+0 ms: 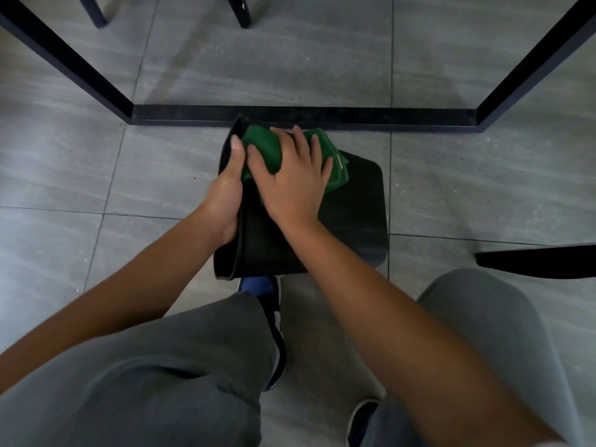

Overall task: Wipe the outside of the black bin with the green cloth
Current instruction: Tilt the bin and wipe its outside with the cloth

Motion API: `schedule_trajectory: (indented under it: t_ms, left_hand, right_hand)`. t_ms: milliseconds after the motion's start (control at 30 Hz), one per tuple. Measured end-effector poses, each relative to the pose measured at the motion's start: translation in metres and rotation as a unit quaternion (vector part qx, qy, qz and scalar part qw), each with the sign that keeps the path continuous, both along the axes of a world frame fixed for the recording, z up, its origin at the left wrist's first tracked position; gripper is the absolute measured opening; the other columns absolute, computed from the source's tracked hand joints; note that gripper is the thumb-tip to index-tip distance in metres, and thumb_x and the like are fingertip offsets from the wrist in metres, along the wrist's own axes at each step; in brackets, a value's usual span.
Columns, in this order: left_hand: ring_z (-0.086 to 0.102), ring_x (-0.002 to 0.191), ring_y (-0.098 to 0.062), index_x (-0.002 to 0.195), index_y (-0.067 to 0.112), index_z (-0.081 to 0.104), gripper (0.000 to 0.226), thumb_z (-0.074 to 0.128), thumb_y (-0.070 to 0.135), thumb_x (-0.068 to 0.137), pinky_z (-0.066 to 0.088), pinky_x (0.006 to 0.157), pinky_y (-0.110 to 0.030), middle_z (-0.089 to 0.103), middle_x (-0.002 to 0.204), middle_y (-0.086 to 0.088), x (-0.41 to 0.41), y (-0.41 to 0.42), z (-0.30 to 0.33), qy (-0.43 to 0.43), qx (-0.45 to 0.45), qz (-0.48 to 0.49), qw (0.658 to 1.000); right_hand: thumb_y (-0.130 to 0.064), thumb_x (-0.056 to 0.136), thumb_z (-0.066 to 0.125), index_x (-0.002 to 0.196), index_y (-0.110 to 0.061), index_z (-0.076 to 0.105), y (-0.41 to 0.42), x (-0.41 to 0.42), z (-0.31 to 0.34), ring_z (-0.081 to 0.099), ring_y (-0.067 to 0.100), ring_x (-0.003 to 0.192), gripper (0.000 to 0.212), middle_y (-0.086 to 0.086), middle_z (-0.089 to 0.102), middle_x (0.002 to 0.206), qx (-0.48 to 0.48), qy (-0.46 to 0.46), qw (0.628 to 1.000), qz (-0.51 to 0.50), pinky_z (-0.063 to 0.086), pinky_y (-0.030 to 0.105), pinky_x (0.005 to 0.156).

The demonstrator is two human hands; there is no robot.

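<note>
The black bin (pixel 351 204) lies tipped on its side on the grey tiled floor (pixel 80 175), its open mouth turned toward the left and its flat base toward the right. The left hand (pixel 225 195) grips the rim at the mouth: the thumb lies along the outer edge, while the fingers curl inside the bin and are hidden from view. The right hand (pixel 290 179) presses the green cloth (pixel 264 150) flat against the bin's upper side, with its fingers (pixel 298 137) spread wide and nearly straight over the fabric. Most of the cloth is covered by that palm; bunched folds show beyond the fingertips and to the right of the little finger, where a stitched edge and a small pale mark can be made out, though what the mark is cannot be read. The bin's lower side is hidden.

Just beyond the fingertips runs the black bar of a metal frame (pixel 303 116), its two side legs cut off at the picture's edges. Near the wrists, a blue and black shoe (pixel 267 301) is partly hidden under the bin and a grey trouser leg (pixel 154 366). A dark furniture leg (pixel 535 261) enters from the right, cut off.
</note>
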State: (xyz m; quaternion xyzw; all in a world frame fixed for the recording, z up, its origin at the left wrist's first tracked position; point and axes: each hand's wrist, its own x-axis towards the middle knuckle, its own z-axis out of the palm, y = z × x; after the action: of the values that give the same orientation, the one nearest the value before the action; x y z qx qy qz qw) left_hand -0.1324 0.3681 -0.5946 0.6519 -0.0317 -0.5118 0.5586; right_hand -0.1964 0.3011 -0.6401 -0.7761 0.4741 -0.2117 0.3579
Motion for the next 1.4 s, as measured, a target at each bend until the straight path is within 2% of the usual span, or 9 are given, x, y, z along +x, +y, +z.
schedule_trajectory:
  t_ms: [133, 300, 467, 633, 833, 1000, 1100, 1300, 1400]
  left_hand:
    - [0.07, 0.117, -0.029, 0.143, 0.023, 0.059, 0.051, 0.051, 0.054, 0.103, 0.057, 0.099, -0.052, 0.071, 0.13, -0.013, 0.003, 0.004, -0.007, -0.04, 0.01, 0.021, 0.999]
    - [0.071, 0.106, -0.021, 0.134, 0.028, 0.061, 0.038, 0.044, 0.05, 0.107, 0.064, 0.077, -0.033, 0.071, 0.12, -0.003, 0.003, 0.005, 0.001, -0.074, 0.012, 0.034, 0.997]
    - [0.069, 0.111, -0.024, 0.12, 0.033, 0.064, 0.031, 0.045, 0.053, 0.105, 0.059, 0.092, -0.041, 0.07, 0.123, -0.003, 0.003, 0.003, 0.01, -0.063, 0.037, 0.03, 0.997]
    - [0.07, 0.108, -0.026, 0.132, 0.028, 0.061, 0.046, 0.05, 0.06, 0.101, 0.061, 0.083, -0.041, 0.071, 0.122, -0.004, 0.005, -0.003, 0.011, -0.041, 0.054, 0.068, 0.995]
    - [0.073, 0.113, -0.032, 0.133, 0.019, 0.066, 0.072, 0.044, 0.075, 0.094, 0.053, 0.106, -0.048, 0.074, 0.127, -0.013, 0.012, -0.005, 0.003, 0.025, 0.008, 0.102, 0.994]
    - [0.072, 0.116, -0.027, 0.121, 0.017, 0.077, 0.085, 0.02, 0.076, 0.098, 0.06, 0.09, -0.038, 0.074, 0.127, -0.013, 0.015, 0.004, -0.001, 0.08, -0.051, 0.071, 0.993]
    - [0.071, 0.118, -0.028, 0.134, 0.017, 0.068, 0.075, 0.028, 0.071, 0.1, 0.06, 0.092, -0.041, 0.071, 0.131, -0.014, 0.009, 0.005, 0.002, 0.092, -0.049, 0.043, 0.994]
    - [0.076, 0.105, -0.03, 0.122, 0.017, 0.071, 0.059, 0.047, 0.065, 0.098, 0.062, 0.084, -0.043, 0.078, 0.118, -0.012, 0.008, 0.008, 0.004, 0.056, 0.024, 0.063, 0.996]
    - [0.077, 0.101, -0.028, 0.116, 0.02, 0.072, 0.054, 0.049, 0.066, 0.098, 0.063, 0.08, -0.041, 0.08, 0.111, -0.009, 0.007, 0.009, 0.006, 0.049, 0.033, 0.07, 0.996]
  right_hand:
    - [-0.068, 0.097, 0.044, 0.143, -0.029, 0.059, -0.034, -0.005, -0.018, 0.033, 0.035, 0.154, 0.062, 0.003, 0.053, 0.157, 0.036, 0.041, 0.998, -0.035, 0.017, 0.067, 0.123]
    - [-0.075, 0.093, 0.031, 0.139, -0.02, 0.061, -0.062, -0.062, -0.067, 0.046, 0.031, 0.146, 0.077, 0.007, 0.058, 0.151, 0.099, 0.072, 0.984, -0.132, 0.033, 0.063, 0.117]
    - [-0.074, 0.092, 0.036, 0.128, -0.016, 0.063, -0.027, -0.116, -0.096, 0.064, 0.029, 0.115, 0.073, 0.007, 0.066, 0.125, 0.137, -0.008, 0.969, -0.204, 0.055, 0.053, 0.098]
    - [-0.064, 0.099, 0.041, 0.149, -0.03, 0.052, 0.036, -0.118, -0.07, 0.032, 0.029, 0.156, 0.061, 0.005, 0.042, 0.165, 0.092, -0.005, 0.981, -0.171, 0.03, 0.063, 0.123]
    - [-0.058, 0.101, 0.038, 0.148, -0.035, 0.053, 0.091, -0.05, 0.0, 0.018, 0.017, 0.161, 0.054, -0.005, 0.036, 0.168, 0.056, -0.072, 0.995, -0.035, 0.002, 0.047, 0.132]
    - [-0.052, 0.103, 0.049, 0.15, -0.033, 0.053, 0.053, -0.01, 0.007, 0.029, 0.026, 0.158, 0.051, 0.002, 0.044, 0.165, 0.005, -0.059, 0.998, 0.003, 0.014, 0.051, 0.13]
    - [-0.057, 0.101, 0.051, 0.149, -0.031, 0.054, 0.007, -0.007, -0.011, 0.031, 0.031, 0.157, 0.054, 0.005, 0.045, 0.164, -0.001, -0.014, 1.0, -0.012, 0.018, 0.059, 0.127]
    - [-0.067, 0.1, 0.044, 0.162, -0.015, 0.033, -0.05, -0.037, -0.054, 0.023, 0.029, 0.16, 0.082, 0.01, 0.033, 0.17, 0.117, 0.073, 0.983, -0.124, 0.01, 0.06, 0.128]
    - [-0.079, 0.087, 0.03, 0.158, -0.009, 0.038, -0.051, -0.057, -0.064, 0.036, 0.033, 0.153, 0.1, 0.014, 0.042, 0.163, 0.142, 0.077, 0.973, -0.162, 0.024, 0.059, 0.125]
